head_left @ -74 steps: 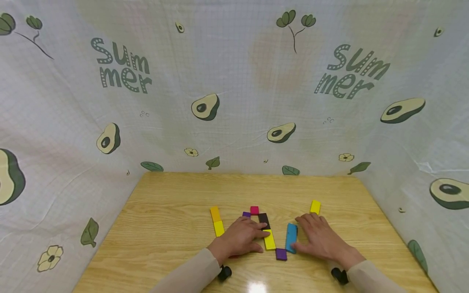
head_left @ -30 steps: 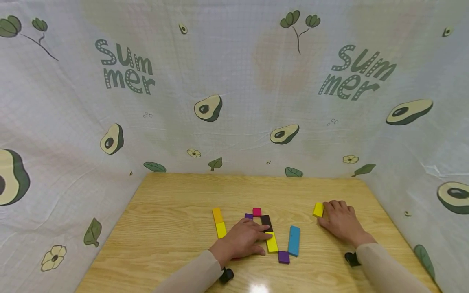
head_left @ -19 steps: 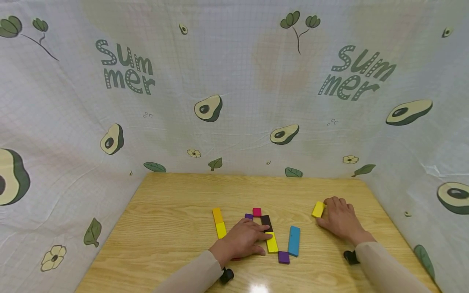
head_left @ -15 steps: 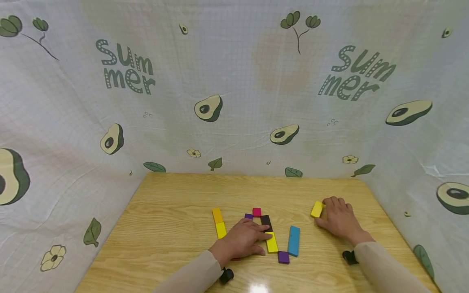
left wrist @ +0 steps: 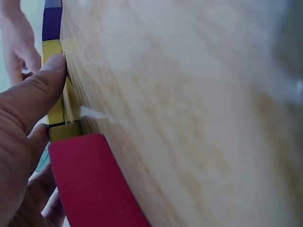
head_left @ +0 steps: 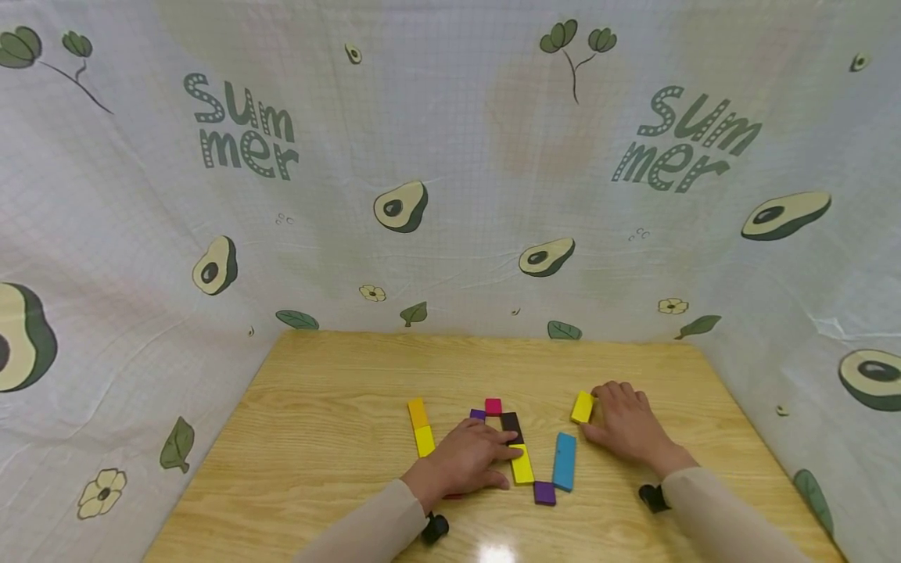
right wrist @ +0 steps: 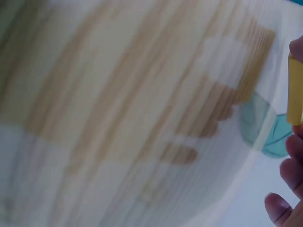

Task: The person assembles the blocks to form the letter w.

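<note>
My right hand (head_left: 626, 422) pinches a small yellow block (head_left: 582, 407) between thumb and fingers, right of the row. In the right wrist view that yellow block (right wrist: 294, 90) shows at the right edge, off the tabletop. My left hand (head_left: 464, 457) rests over the left part of a zigzag row, its extended fingertips touching a black block (head_left: 512, 427) and another yellow block (head_left: 522, 465). A purple block (head_left: 544, 493) and a long blue block (head_left: 565, 461) continue the row. In the left wrist view a red block (left wrist: 94, 179) lies beside the left hand; the palm hides some pieces.
An orange block (head_left: 418, 411) and a yellow one (head_left: 425, 441) lie end to end at the row's left. A pink block (head_left: 493, 407) and a half-hidden purple one (head_left: 478, 414) sit at the back. A patterned cloth (head_left: 450, 156) encloses the wooden table (head_left: 338, 391).
My right hand has left the blue block, taken hold of the yellow block at the right and carried it leftward, towards the blue block's far end. The left hand has stayed over the row.
</note>
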The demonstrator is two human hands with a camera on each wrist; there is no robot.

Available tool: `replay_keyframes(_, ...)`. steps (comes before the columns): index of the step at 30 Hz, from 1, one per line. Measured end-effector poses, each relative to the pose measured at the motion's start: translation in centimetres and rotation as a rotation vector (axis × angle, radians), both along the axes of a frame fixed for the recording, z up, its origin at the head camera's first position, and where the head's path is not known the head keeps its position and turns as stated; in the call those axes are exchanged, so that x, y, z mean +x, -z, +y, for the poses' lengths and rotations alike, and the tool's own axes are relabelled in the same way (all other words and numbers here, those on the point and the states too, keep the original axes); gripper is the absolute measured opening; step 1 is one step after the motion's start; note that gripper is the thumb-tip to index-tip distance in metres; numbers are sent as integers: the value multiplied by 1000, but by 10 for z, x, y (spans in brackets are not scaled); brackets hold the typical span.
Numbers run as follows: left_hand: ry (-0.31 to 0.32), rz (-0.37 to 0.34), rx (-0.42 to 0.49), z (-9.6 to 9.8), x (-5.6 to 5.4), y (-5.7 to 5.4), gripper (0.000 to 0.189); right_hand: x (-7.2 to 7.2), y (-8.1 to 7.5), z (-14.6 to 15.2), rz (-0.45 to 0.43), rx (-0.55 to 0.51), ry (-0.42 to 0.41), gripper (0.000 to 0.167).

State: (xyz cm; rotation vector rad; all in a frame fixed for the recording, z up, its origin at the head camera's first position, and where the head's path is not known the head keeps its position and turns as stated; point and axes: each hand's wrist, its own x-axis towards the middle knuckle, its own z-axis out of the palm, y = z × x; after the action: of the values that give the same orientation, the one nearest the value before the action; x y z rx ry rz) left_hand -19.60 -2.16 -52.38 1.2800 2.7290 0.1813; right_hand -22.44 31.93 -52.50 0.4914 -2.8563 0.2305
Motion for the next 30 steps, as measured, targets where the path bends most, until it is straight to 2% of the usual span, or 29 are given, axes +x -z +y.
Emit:
replay_keyframes(7, 0, -2, 1, 1, 0, 1, 56, -1, 2, -8, -22, 18, -38, 57)
replay_keyframes(17, 1, 3, -2, 0, -1, 1, 56, -2, 0, -8, -64, 20, -19, 52)
replay_keyframes(23, 10, 7, 1, 0, -2, 2, 56, -1, -1, -10, -85, 18, -36, 51)
replay_keyframes(30, 9, 8, 4, 0, -2, 3, 56, 2, 0, -13, -75, 27, -62, 50)
